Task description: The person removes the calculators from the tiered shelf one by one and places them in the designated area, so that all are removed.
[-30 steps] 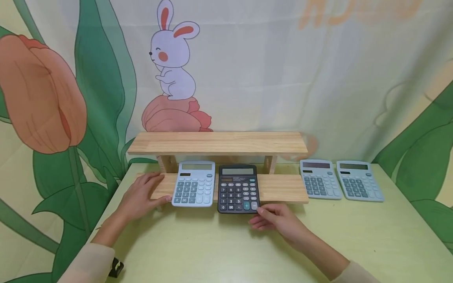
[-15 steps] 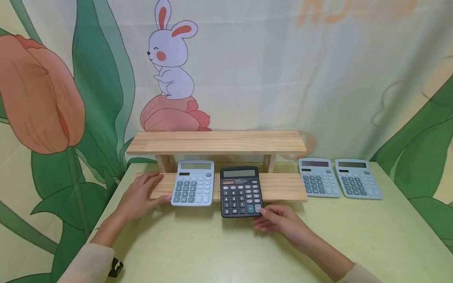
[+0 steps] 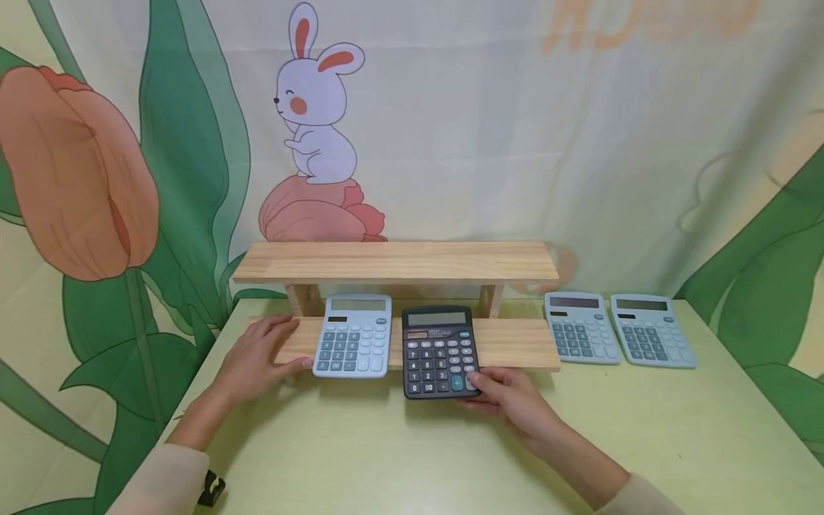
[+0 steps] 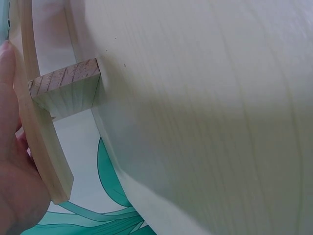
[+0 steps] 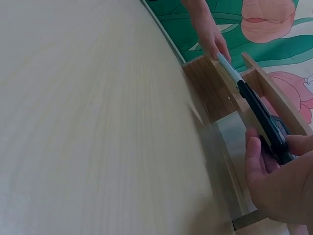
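In the head view a black calculator (image 3: 440,354) leans over the front of the wooden shelf's lower board (image 3: 515,343), its lower edge jutting past it. My right hand (image 3: 511,400) pinches its bottom right corner, thumb on the keys and fingers beneath; the right wrist view shows this calculator (image 5: 264,120) edge-on. Left of it a light blue calculator (image 3: 352,335) lies on the same board. My left hand (image 3: 254,361) rests across the board's left end, its thumb tip right at the blue calculator's lower left edge.
The shelf's upper board (image 3: 395,261) runs behind and above the lower one. Two more light blue calculators (image 3: 582,327) stand to the right of the shelf. A small black object (image 3: 211,488) lies by the left sleeve. A printed rabbit curtain (image 3: 450,143) hangs behind the pale table (image 3: 386,458).
The black calculator has shifted slightly right and toward me. My right thumb has moved farther onto its corner keys. The left hand and the blue calculators keep their places.
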